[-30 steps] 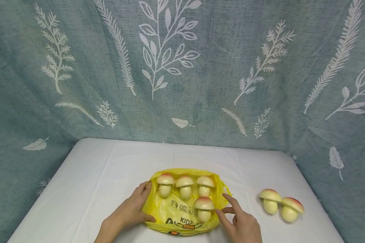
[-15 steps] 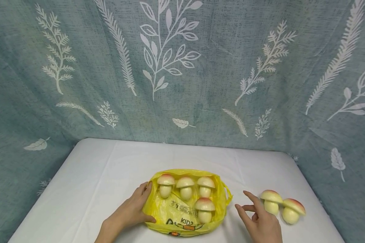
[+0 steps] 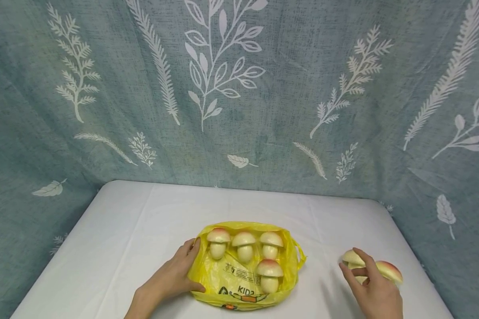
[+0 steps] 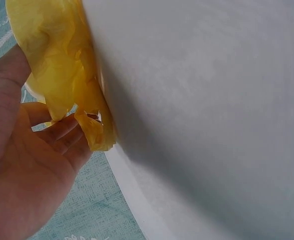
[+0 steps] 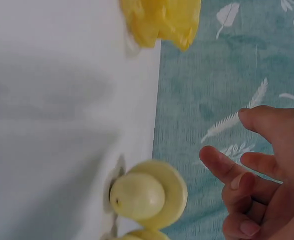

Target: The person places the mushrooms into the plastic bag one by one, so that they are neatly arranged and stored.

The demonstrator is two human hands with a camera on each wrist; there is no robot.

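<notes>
Four mushrooms [image 3: 245, 252] lie in the bag [image 3: 211, 279] in the head view, a pair [image 3: 390, 271] right of it; left wrist: left hand [image 4: 36, 165] grips its edge; a tug might tip them; right wrist: right hand [image 5: 282, 200] has fingers apart; brushing could roll the pair.

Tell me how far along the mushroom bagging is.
Done: four mushrooms lie in the yellow bag. In hand: the left hand holds the bag's left side; the right hand is at two loose mushrooms, thumb and fingers apart, gripping neither. Remaining, apparently: those two, on the white table.
</notes>
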